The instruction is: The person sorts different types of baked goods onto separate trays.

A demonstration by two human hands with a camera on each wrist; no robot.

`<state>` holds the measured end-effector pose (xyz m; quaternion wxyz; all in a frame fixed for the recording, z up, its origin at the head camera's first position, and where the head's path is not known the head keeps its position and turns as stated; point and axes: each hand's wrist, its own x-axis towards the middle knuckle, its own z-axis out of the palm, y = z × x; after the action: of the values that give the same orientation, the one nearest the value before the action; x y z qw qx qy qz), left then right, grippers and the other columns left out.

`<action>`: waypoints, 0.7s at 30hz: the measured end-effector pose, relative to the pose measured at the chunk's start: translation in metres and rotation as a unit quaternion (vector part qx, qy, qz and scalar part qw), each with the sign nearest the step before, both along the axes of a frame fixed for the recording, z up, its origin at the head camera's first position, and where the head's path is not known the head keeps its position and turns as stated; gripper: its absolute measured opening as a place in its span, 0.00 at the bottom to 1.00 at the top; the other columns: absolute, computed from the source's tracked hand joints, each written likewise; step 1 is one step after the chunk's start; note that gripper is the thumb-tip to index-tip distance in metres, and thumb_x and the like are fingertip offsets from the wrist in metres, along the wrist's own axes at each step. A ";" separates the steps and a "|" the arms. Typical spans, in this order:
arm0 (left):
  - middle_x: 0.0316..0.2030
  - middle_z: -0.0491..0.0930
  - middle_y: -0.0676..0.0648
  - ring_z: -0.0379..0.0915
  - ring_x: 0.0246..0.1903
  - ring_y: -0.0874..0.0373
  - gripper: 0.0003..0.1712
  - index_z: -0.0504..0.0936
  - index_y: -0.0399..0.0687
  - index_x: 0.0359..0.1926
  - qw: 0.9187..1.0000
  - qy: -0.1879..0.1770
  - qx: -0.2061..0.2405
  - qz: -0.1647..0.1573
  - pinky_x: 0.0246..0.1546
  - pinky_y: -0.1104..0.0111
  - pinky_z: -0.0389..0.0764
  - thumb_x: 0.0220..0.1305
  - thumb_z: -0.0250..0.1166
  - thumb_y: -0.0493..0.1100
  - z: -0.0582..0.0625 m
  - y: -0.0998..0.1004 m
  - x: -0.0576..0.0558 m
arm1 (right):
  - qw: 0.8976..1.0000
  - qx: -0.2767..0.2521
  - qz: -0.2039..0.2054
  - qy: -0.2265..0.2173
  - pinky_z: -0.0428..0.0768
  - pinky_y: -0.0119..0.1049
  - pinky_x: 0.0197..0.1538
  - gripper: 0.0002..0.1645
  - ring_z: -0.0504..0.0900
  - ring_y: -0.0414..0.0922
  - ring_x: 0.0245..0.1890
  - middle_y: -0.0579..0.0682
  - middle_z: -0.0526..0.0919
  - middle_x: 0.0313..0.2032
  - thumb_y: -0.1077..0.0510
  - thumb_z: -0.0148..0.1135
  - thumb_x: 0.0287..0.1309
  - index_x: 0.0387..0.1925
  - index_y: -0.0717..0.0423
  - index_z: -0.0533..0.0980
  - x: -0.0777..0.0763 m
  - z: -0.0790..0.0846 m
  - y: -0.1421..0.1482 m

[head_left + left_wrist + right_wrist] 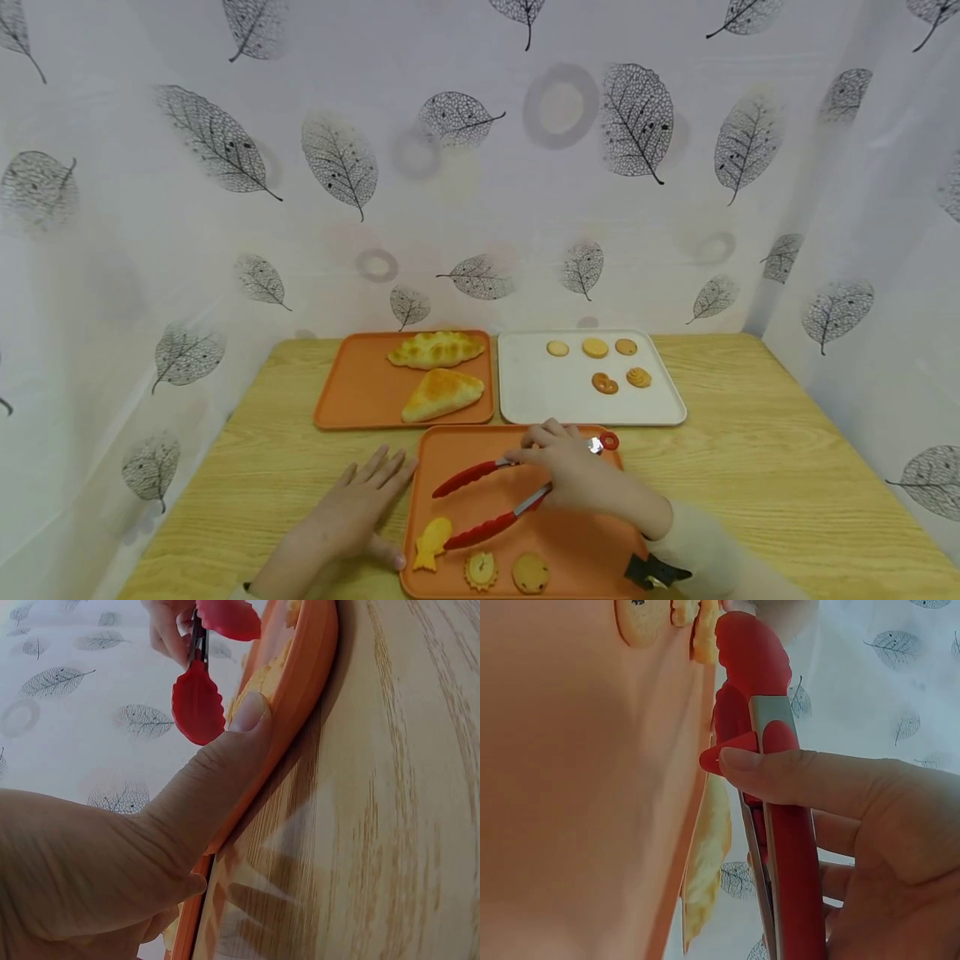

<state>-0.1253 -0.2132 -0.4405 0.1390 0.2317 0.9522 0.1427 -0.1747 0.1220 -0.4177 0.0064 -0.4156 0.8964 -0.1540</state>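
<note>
My right hand (pixel 581 475) grips a pair of red-tipped tongs (pixel 483 531) over the near orange tray (pixel 585 546). The tongs' arms are spread apart and point left, with the lower tip beside a yellow fish-shaped cookie (pixel 432 542). In the right wrist view, the thumb presses along the red handle of the tongs (pixel 795 862). Flat on the table, my left hand (pixel 348 512) spreads its fingers along the tray's left side. Its thumb (pixel 225 761) lies against the tray rim in the left wrist view. A scalloped cookie (pixel 481 571) and a round cookie (pixel 531 572) lie near the tray's front.
Behind, a second orange tray (pixel 360 383) carries a braided pastry (pixel 437 349) and a triangular pastry (pixel 442 394). Beside it, a white tray (pixel 540 396) bears several small cookies, one a pretzel (pixel 604 383). A leaf-patterned curtain (pixel 480 208) surrounds the wooden table (pixel 750 467).
</note>
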 end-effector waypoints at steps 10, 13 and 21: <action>0.76 0.49 0.36 0.39 0.75 0.34 0.74 0.51 0.46 0.76 1.000 -0.002 0.000 0.001 0.66 0.30 0.50 0.33 0.65 0.79 0.000 0.000 0.000 | 0.999 0.040 0.015 -0.012 0.68 0.40 0.46 0.33 0.69 0.43 0.49 0.40 0.77 0.43 0.54 0.79 0.42 0.54 0.37 0.79 0.001 -0.003 -0.013; 0.76 0.49 0.36 0.39 0.75 0.34 0.74 0.51 0.46 0.76 1.000 0.001 -0.001 0.000 0.66 0.31 0.50 0.32 0.65 0.79 -0.001 0.000 0.001 | 0.999 0.047 0.015 -0.022 0.66 0.37 0.44 0.33 0.68 0.41 0.48 0.40 0.77 0.43 0.55 0.79 0.42 0.54 0.37 0.79 0.001 -0.003 -0.016; 0.76 0.49 0.36 0.39 0.75 0.34 0.74 0.51 0.46 0.76 1.000 0.002 0.001 0.000 0.66 0.30 0.50 0.32 0.65 0.79 -0.001 0.000 0.001 | 0.999 0.037 0.019 -0.016 0.62 0.32 0.39 0.30 0.67 0.40 0.43 0.40 0.78 0.41 0.56 0.78 0.44 0.52 0.38 0.81 0.004 0.002 -0.022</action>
<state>-0.1246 -0.2132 -0.4414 0.1371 0.2322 0.9522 0.1437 -0.1708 0.1004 -0.4159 0.0384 -0.4291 0.8934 -0.1274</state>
